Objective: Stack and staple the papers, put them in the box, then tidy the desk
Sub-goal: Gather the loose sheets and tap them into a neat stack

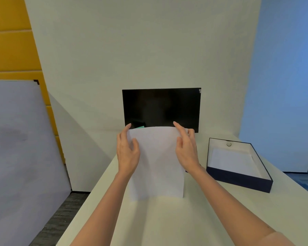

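While the papers (156,162) stand upright on their bottom edge on the white counter (167,224), the step in hand looks like squaring the stack before stapling. To do it well: keep both side edges lightly guided, tap the bottom edge down on the counter until the sheets line up, then pinch one top corner firm so nothing slips when the stapler comes in. No stapler shows anywhere in view; a small green-teal object (140,127) peeks out behind the top edge of the sheets, identity unclear.

Left hand (127,153): loosely curled grip on the left edge, thumb in front of the sheets, fingers wrapped behind. It grasps the papers, not tightly.

Right hand (187,150): on the right edge, index finger stretched up along the top corner, other fingers bent against the front face, some behind. Also holding the papers, a guiding hold more than a clamp.

Top of the stack bows slightly toward the dark monitor (161,109) behind it.

Open navy box (238,180) sits to the right on the counter, near the papers but apart, white sheet already lying inside.
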The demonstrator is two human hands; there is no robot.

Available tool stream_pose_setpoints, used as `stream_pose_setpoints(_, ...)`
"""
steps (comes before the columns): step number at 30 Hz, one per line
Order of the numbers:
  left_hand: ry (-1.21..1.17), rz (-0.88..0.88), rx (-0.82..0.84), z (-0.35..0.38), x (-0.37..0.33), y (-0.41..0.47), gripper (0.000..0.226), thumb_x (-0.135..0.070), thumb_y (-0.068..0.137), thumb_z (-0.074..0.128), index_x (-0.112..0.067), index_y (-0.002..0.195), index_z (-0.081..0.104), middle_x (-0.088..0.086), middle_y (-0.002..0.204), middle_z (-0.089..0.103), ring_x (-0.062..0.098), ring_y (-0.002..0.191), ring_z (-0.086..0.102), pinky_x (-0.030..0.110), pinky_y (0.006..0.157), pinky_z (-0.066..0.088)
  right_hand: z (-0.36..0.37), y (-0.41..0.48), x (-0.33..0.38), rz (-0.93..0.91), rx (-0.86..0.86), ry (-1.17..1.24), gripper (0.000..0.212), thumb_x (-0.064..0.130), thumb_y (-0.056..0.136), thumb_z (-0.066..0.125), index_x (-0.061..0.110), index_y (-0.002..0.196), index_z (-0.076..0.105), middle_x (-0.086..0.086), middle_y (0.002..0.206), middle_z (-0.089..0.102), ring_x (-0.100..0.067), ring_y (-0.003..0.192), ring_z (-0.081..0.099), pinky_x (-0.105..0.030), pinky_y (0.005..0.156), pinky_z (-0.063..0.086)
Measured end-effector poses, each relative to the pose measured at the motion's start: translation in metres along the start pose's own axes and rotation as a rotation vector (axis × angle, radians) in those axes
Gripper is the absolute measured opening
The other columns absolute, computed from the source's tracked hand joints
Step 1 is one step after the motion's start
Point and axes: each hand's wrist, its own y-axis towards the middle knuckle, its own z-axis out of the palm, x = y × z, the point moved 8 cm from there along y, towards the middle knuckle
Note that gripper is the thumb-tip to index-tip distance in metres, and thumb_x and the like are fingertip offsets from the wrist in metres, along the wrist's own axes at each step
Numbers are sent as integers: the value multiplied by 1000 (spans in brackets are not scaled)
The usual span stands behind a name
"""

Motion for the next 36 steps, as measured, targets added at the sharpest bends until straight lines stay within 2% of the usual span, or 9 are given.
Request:
stream_pose_setpoints(3, -98, -73, -8, 1, 8, 2, 67, -10, 92, 48, -31, 148, 17, -1, 146, 37, 17, 131, 41, 29, 108, 34, -1, 2, 0, 18, -11, 17, 49, 3, 99, 38, 27, 141, 43, -2, 114, 41, 0, 84, 47, 2, 69, 40)
stream_pose_setpoints(5, -168, -186, -17, 1, 18, 0, 73, -14, 91, 52, -36, 148, 12, -1, 129, 46, 17, 107, 55, 32, 95, 43, -2, 2, -1, 27, -12, 41, 48, 2, 98, 37, 26, 139, 45, -1, 112, 41, -1, 86, 47, 6, 70, 37)
stream_pose_setpoints(7, -242, -272, 12, 5, 27, -3, 70, -15, 89, 54, -35, 146, 18, -3, 114, 50, 10, 92, 58, 29, 84, 42, -3, 2, -2, 42, -9, 61, 48, 0, 98, 36, 26, 138, 47, 0, 109, 40, -4, 89, 45, 6, 71, 36)
stream_pose_setpoints(14, -237, -438, 176, 19, 63, -24, 36, -15, 87, 56, -24, 122, 53, -3, 114, 64, 22, 109, 61, 35, 88, 48, -1, 3, -1, 70, 41, 78, 50, -2, 96, 36, 27, 135, 47, -1, 112, 37, -10, 99, 45, -1, 78, 37)
stream_pose_setpoints(19, -104, -235, 247, 14, 29, -9, 36, -11, 94, 50, -17, 130, 51, -4, 113, 60, 20, 109, 60, 28, 85, 44, -17, 18, -1, 159, 103, -204, 43, 2, 87, 50, 24, 125, 47, -5, 125, 32, -23, 110, 47, -29, 90, 42)
stream_pose_setpoints(23, 166, 58, 409, 23, -36, 10, 25, -13, 97, 47, -12, 121, 51, -6, 105, 55, 17, 102, 57, 26, 79, 39, -41, 44, 29, 107, 279, -351, 60, 19, 73, 67, 36, 127, 47, 4, 134, 39, -23, 126, 35, -49, 109, 24)
stream_pose_setpoints(28, 443, 341, 590, 54, -86, 9, 3, -14, 94, 47, -16, 95, 44, 0, 90, 54, 22, 83, 52, 34, 70, 41, -43, 38, 46, 168, 505, 67, 22, 12, 78, 68, 28, 92, 65, 0, 95, 68, -19, 92, 66, -36, 78, 55)
stream_pose_setpoints(31, 538, 331, 559, 51, -79, 8, 10, -25, 94, 50, -16, 100, 50, 2, 96, 60, 24, 88, 56, 35, 73, 44, -46, 19, 13, 314, 471, 177, 21, 10, 86, 64, 20, 105, 60, -2, 100, 64, -16, 89, 62, -27, 68, 49)
stream_pose_setpoints(36, 714, 58, 443, -1, -11, 21, 31, -49, 82, 61, -20, 94, 59, 0, 97, 66, 26, 92, 61, 32, 69, 43, -49, -17, -64, 585, 352, 401, 36, 9, 84, 67, 8, 120, 61, -10, 114, 68, -29, 102, 65, -50, 95, 51)
